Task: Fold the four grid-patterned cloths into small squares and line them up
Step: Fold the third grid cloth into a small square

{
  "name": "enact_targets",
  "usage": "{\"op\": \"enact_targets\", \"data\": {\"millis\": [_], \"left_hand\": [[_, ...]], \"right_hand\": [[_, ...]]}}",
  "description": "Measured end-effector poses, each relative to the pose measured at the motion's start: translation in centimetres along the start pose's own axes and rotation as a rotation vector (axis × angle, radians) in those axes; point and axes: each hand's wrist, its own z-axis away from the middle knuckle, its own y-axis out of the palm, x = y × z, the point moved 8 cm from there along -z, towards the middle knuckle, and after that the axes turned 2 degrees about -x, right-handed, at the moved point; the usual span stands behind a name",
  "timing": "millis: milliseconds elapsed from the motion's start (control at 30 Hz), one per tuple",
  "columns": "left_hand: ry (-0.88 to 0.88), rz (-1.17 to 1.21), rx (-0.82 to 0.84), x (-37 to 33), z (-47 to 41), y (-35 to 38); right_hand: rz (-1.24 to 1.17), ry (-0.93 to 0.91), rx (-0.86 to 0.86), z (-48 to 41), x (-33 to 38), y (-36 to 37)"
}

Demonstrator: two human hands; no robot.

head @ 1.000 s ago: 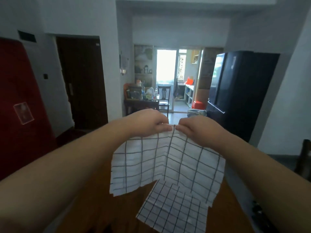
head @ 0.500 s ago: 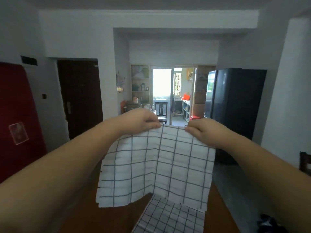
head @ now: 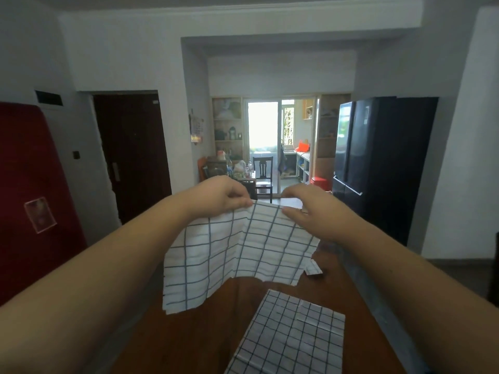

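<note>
A white cloth with a wide dark grid [head: 237,249] hangs in the air over the brown table [head: 199,336]. My left hand [head: 224,194] pinches its top edge at the left. My right hand [head: 313,209] pinches the same edge at the right, thumb and fingers closed on the fabric. The cloth sags between the hands with a fold down its middle. A second cloth with a finer grid [head: 291,336] lies flat on the table below, near the front. The corner of another grid cloth [head: 313,269] peeks out behind the held one, under my right wrist.
A red panel [head: 29,190] stands at the left and a dark door [head: 132,155] behind it. A black fridge [head: 378,163] stands at the right. Far back are a chair [head: 263,175] and a cluttered table by a bright doorway.
The view has tilted down a little, so more of the table and the flat cloth shows. The held cloth has swung outward and its right side has lifted; both hands keep their grip.
</note>
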Motion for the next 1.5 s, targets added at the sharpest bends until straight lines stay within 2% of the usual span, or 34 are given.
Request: {"op": "enact_targets", "data": {"millis": [133, 367, 867, 1000, 1167, 1267, 1500], "left_hand": [[0.042, -0.066, 0.002, -0.8, 0.2, 0.0], [0.015, -0.125, 0.000, 0.5, 2.2, -0.8], [-0.267, 0.019, -0.068, 8.7, 10.2, -2.6], [-0.255, 0.097, -0.047, 8.4, 10.7, -1.7], [-0.217, 0.376, -0.113, 7.3, 10.6, -1.5], [-0.193, 0.354, -0.163, 6.6, 9.6, -1.3], [-0.172, 0.281, -0.141, 5.0, 6.1, 0.7]], "right_hand": [[-0.067, -0.037, -0.011, -1.4, 3.9, 2.5], [0.046, -0.033, -0.035, -2.9, 5.5, 3.5], [0.147, 0.109, 0.031, -2.4, 3.8, 4.1], [0.169, 0.125, 0.039, -2.5, 4.0, 4.5], [0.126, 0.130, 0.048, -2.3, 4.0, 4.3], [0.112, 0.120, 0.048, -1.9, 4.3, 4.1], [0.094, 0.102, 0.041, -1.0, 4.6, 3.9]]}}
